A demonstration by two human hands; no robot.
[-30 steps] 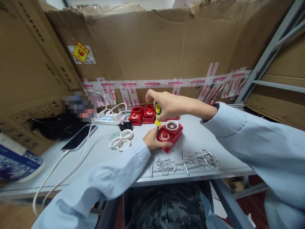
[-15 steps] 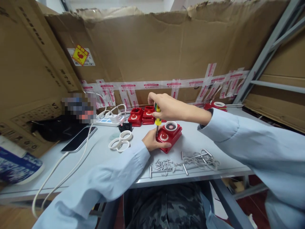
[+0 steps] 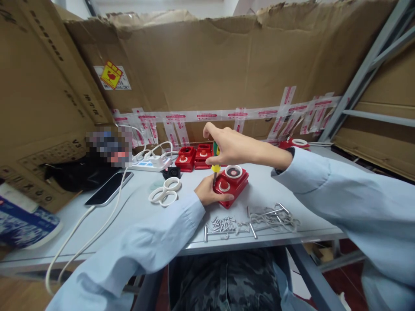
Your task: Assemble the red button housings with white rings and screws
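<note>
A red box-shaped device (image 3: 238, 186) with a white ring and a round red button lies on the table. My left hand (image 3: 207, 191) is closed round its left side, thumb across the front edge. Above it, my right hand (image 3: 228, 144) grips the handle of a yellow and green screwdriver (image 3: 215, 167). The shaft points down at the device's left edge, close to my left fingers; the tip's exact contact is hidden. Loose screws (image 3: 223, 224) lie in a pile nearer me, beside metal T-shaped rods with thin cord (image 3: 275, 217).
White rings (image 3: 168, 198) and a black part (image 3: 171, 172) lie left of the device. Other red devices (image 3: 185, 159) stand behind, near a power strip (image 3: 151, 163). A phone (image 3: 108, 189) with a white cable is at left. Cardboard (image 3: 194, 65) walls the back; a metal frame (image 3: 359, 73) stands right.
My right fingers have shifted slightly on the screwdriver handle, with the forefinger lifted a little. The device and my left hand hold their places; the whole view has moved slightly.
</note>
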